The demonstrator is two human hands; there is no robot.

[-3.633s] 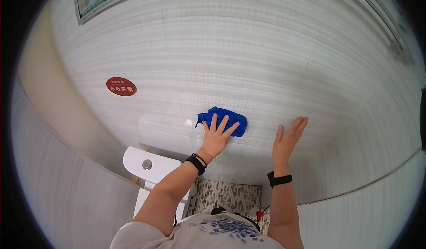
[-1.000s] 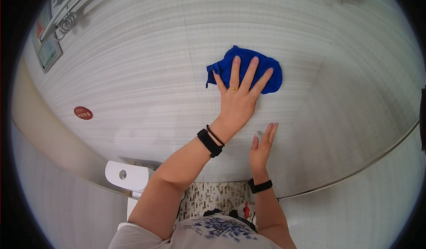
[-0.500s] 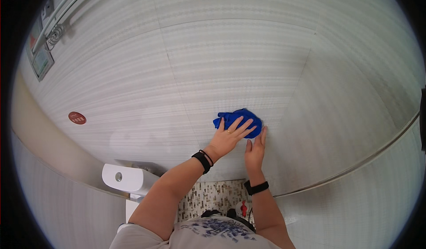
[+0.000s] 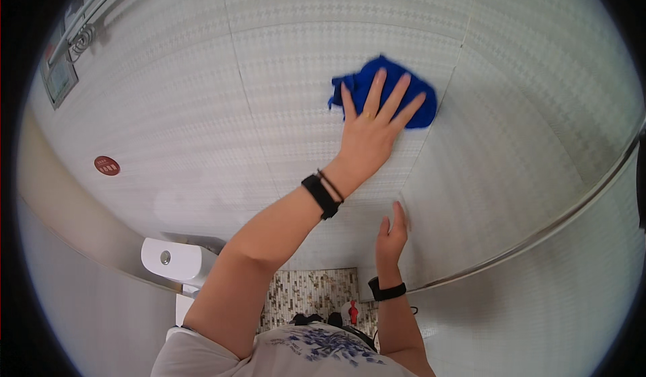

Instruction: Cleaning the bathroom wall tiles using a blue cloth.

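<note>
My left hand lies on a bunched blue cloth, pressing it to the pale patterned wall near the corner. Its fingers are spread flat and a ring shows on one of them; the thumb is hidden. The cloth's loose edges stick out past the fingertips, mostly on the left. Lower down and to the right, my right hand is raised near the corner. Nothing shows in it, and its thumb stands apart from the straight fingers. I cannot tell whether it touches the wall.
A white toilet cistern with a round button stands at lower left. Above it is a red-brown oval sticker. White pipes and a coiled hose are at upper left. A red-and-white object is near the mosaic floor.
My left hand and the blue cloth have slid up the wall and slightly right, away from my right hand. The cloth is spread wider. My right hand has barely moved.
</note>
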